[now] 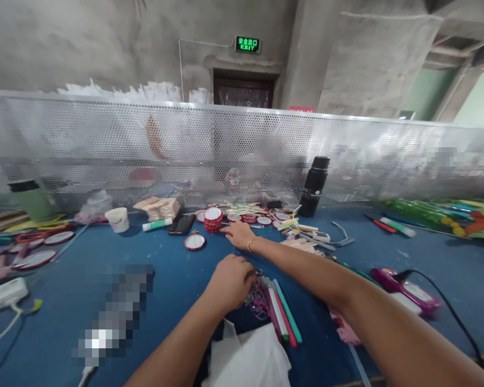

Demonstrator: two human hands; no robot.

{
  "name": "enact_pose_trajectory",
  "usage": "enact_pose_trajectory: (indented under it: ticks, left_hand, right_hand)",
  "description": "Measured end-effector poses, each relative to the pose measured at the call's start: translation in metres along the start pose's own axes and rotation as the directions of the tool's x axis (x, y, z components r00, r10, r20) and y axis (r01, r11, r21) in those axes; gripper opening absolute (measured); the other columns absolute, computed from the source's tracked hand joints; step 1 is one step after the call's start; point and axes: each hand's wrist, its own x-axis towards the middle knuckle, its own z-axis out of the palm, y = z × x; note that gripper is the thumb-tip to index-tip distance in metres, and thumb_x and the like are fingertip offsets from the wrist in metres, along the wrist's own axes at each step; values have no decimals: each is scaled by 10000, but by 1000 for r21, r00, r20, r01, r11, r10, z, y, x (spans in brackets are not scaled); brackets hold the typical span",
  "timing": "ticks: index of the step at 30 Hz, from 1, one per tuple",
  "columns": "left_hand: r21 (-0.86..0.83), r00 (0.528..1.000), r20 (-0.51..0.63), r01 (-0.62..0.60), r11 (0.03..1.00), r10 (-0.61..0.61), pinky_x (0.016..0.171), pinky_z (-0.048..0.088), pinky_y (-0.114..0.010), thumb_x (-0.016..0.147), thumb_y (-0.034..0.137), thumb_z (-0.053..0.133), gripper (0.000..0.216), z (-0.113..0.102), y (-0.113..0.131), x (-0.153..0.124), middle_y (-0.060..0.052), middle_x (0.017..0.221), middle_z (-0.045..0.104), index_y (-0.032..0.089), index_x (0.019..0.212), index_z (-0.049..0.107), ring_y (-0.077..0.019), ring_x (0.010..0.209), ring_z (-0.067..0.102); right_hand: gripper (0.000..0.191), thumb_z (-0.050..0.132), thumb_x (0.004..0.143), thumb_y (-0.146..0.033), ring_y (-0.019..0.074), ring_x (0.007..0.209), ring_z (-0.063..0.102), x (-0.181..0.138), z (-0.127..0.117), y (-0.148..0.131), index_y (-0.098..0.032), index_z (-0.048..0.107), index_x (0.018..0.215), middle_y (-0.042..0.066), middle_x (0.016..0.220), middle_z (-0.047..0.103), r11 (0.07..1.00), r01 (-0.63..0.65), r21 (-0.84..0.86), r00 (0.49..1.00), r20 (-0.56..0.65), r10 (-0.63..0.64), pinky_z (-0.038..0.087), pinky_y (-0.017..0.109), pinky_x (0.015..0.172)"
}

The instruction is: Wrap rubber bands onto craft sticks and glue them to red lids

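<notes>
The step in hand looks like a reach: the right hand [239, 235], fingers loosely extended, is at the stack of red-rimmed discs [213, 219] on the tabletop [169, 295]; its grip is unclear. The left hand [232, 282] curls, contents hidden. The stack's axis is upright, white face up; lifting calls for fingers around its rim.

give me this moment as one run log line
left hand: at tangled colourful strands, grip unclear | right hand: fingertips by red-rimmed stack, contact unclear | nearby: markers, white sheets
</notes>
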Motion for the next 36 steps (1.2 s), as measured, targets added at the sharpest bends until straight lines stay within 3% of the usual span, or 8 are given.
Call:
enact_pose_trajectory:
  ticks: [6, 10, 14, 26, 36]
  left_hand:
    - [-4, 1000, 2, -10, 1000, 10, 956, 498, -415, 974, 228, 592, 218, 0, 1, -1, -104, 1015, 804, 179, 982, 804, -283, 1014, 711]
    - [0, 1000, -7, -9, 1000, 9, 972, 495, -417, 971, 210, 579, 225, 0, 0, -2, -110, 1016, 800, 168, 957, 800, -284, 1032, 707]
    - [-2, 1000, -7, -9, 1000, 9, 957, 500, -417, 959, 205, 588, 217, 1, 0, -3, -108, 1018, 799, 164, 947, 801, -285, 1014, 710]
    - [-5, 1000, -4, -2, 1000, 2, 941, 507, -425, 964, 230, 592, 225, -2, 2, -4, -106, 1011, 801, 172, 963, 809, -289, 1002, 711]
    - [-8, 1000, 0, -2, 1000, 2, 942, 510, -430, 966, 243, 591, 233, -2, 2, -5, -107, 1004, 805, 176, 967, 814, -291, 997, 712]
  right_hand:
    - [374, 614, 1026, -392, 265, 1206, 642, -1, 3, -7, -209, 617, 1351, 95, 1339, 653, 997, 61, -43, 998, 5, -61, 514, 525, 1061]
    - [447, 421, 1072, -259, 265, 1227, 629, 1, 4, -9, -326, 529, 1500, 86, 1297, 693, 995, 92, -45, 996, 11, -92, 377, 545, 1103]
    - [529, 398, 1049, -259, 275, 1225, 619, 1, 5, -10, -370, 454, 1563, 102, 1334, 685, 995, 85, -49, 996, 19, -84, 314, 520, 1080]
    - [560, 430, 1033, -271, 282, 1259, 598, -2, 0, -14, -392, 417, 1579, 102, 1359, 675, 994, 87, -67, 996, 33, -85, 280, 519, 1096]
    - [675, 478, 1015, -291, 293, 1255, 602, -6, -1, -17, -357, 252, 1647, 116, 1368, 674, 993, 93, -70, 996, 10, -92, 258, 567, 1137]
